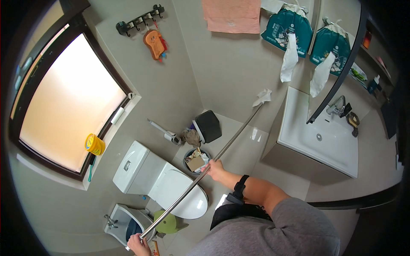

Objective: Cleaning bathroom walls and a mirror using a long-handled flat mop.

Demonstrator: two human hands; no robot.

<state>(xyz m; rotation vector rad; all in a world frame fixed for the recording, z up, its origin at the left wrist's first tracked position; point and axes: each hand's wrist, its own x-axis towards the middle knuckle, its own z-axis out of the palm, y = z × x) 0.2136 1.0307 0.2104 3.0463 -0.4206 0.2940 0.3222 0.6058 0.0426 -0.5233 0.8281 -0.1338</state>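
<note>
A long metal pole runs slantwise from the lower left toward the far wall. My left hand is closed around its lower end, and my right hand grips it near the middle. At the pole's far end is a crumpled white cloth or tissue, against or close to the tiled wall; whether it touches cannot be told. Beneath my right hand stands a round trash bin filled with cardboard and paper. The white toilet lies under the pole's middle stretch.
To the right is a white washbasin on a cabinet, below hanging teal tissue bags. A black-lidded bin and a toilet brush stand by the corner. At left are a yellow tub on the windowsill, a small sink and a green stool.
</note>
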